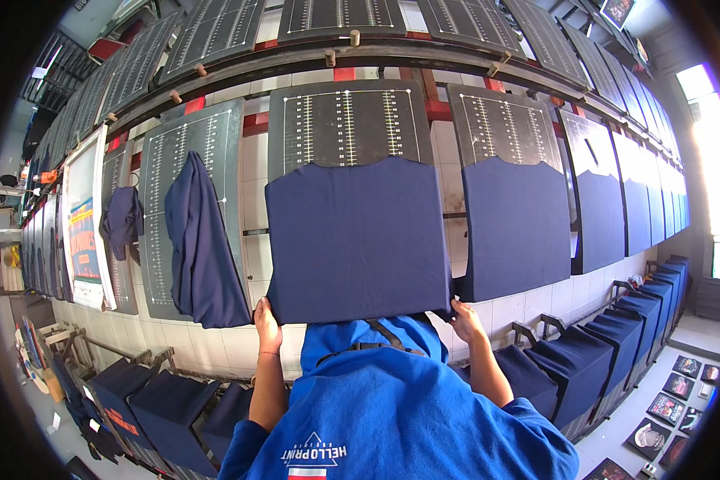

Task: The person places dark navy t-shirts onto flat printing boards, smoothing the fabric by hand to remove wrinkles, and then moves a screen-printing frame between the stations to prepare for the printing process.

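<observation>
A navy shirt panel [356,240], with a shallow neck curve along its far edge, lies almost smooth over a dark board [348,120] marked with white and yellow scales. At its near left corner, my left hand [266,324] is closed on the cloth's edge. My right hand [466,322] pinches the near right corner the same way. Both hands are low, just outside the board's sides. The board's lower part is hidden under the cloth. On the board to the left, another navy cloth [204,244] lies bunched and folded lengthwise.
To the right, more boards carry flat navy panels [516,228]. A framed printing screen [84,224] leans at the left beside a crumpled navy cloth [122,220]. A dark rail [424,60] with wooden pegs runs beyond the boards. Cloth-covered boards [588,360] stand behind me.
</observation>
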Demonstrator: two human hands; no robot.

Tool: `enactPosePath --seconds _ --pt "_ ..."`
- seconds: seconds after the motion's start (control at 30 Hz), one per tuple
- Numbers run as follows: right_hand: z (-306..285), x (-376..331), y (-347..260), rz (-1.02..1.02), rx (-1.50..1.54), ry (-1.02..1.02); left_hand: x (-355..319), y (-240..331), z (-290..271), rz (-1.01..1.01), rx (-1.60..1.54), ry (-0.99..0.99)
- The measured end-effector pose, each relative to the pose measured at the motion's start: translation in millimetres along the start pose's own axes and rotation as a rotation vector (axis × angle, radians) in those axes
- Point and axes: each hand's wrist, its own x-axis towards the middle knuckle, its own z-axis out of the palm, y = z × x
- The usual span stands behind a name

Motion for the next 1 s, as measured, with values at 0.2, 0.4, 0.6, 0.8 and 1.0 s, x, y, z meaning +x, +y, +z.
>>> enactPosePath --seconds 0.2,0.4,0.6,0.8,1.0 --pt "-4 -10 -31 -0.013 -0.593 0.021 3 -12 -7 -0.019 0.04 0.011" --pt "120 -62 -131 -0.153 -1.685 0.149 -4 -19 -14 0.01 0.134 0.07" --pt "253 25 -139 -1.268 -1.841 -0.5 -11 2 6 0.0 0.188 0.102" --pt "334 65 -176 -1.248 -1.803 0.027 -48 -22 -36 -0.044 0.515 0.257" --pt "309 36 -124 -1.264 -1.965 -0.722 -108 -61 -60 -0.126 0.34 0.372"
